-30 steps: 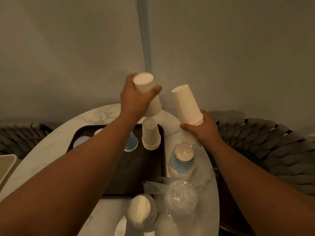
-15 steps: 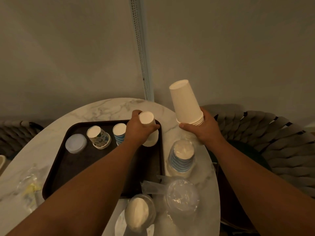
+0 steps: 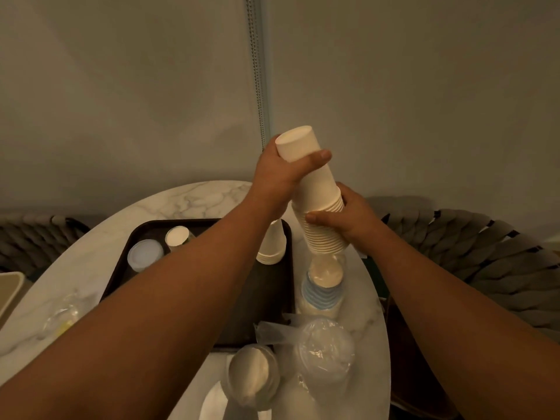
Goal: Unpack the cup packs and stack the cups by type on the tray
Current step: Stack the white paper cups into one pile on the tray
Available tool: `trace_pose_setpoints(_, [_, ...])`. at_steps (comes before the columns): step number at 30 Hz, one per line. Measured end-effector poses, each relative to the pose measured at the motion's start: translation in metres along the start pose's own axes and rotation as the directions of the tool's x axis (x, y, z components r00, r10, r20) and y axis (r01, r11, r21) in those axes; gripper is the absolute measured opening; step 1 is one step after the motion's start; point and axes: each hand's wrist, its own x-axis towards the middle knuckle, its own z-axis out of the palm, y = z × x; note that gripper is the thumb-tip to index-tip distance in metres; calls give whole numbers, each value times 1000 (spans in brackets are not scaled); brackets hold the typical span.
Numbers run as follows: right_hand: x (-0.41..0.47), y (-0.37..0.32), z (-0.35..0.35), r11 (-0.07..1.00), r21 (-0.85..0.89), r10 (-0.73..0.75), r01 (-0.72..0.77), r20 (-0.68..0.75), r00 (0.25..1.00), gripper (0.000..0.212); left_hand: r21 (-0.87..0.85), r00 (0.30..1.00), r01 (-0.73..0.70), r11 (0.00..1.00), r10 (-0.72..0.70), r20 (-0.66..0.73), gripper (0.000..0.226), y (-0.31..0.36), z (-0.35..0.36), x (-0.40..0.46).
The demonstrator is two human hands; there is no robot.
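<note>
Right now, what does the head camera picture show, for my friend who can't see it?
Two hands hold a stack of white paper cups above a table: the left hand grips the top cup, the right hand grips lower down. Below, a dark tray holds a few cups.

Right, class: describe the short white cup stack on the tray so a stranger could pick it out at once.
Start at the dark tray on the marble table. Look to its far right corner, just beyond the left forearm: the white stack stands there upside down. It is plain white and untouched, unlike the patterned cup and the tall stack held in both hands.
</note>
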Motion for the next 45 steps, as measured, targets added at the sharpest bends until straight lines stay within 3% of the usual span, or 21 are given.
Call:
trace_pose_setpoints(4, [2, 1, 7, 995, -94, -38, 29, -104, 994, 69, -34, 983, 4, 999, -10, -184, 53, -1, 8, -4])
trace_pose_setpoints(10, [4, -1, 9, 976, -210, -96, 56, -185, 978, 69, -48, 960, 15, 999, -27, -280, 59, 3, 9, -4])
trace_pose_setpoints(13, [2, 9, 4, 976, -212, -90, 44, -212, 973, 72, -4, 954, -68, 998, 64, -292, 52, 18, -2, 2])
trace_pose_setpoints(17, [-2, 30, -5, 988, -155, -32, -14, -291, 956, 70, 165, 893, -226, 960, 272, -359, 58, 36, -32, 13])
trace_pose_setpoints(20, [-1, 37, -8, 992, -124, -11, -31, -323, 946, 73, 328, 905, -193, 925, 297, -304, 67, 19, -46, 11])
trace_pose_setpoints(24, [3, 42, -7, 994, -106, -4, -32, -322, 947, 74, 512, 976, -75, 855, 167, -136, 74, -25, -53, 0])
trace_pose_setpoints(31, [2, 45, -8, 997, -79, -14, -10, -301, 954, 70, 597, 994, 57, 800, 13, -113, 76, -83, -54, -7])
trace_pose_setpoints(39, [0, 51, -10, 998, -46, 20, -34, -282, 959, 83, 615, 989, 146, 775, -118, -85, 85, -111, -61, -11])
trace_pose_setpoints(41, [0, 48, -11, 999, -8, 34, -37, -258, 966, 87, 590, 991, 108, 800, -41, -126, 93, -103, -61, -11])
trace_pose_setpoints(43, [1, 42, -10, 999, 34, 43, -36, -222, 974, 83, 541, 977, -13, 841, 126, -171, 85, -81, -55, -10])
trace_pose_setpoints(45, [5, 34, -9, 996, 77, 54, -41, -175, 983, 78, 465, 972, -124, 877, 201, -119, 74, -53, -41, -7])
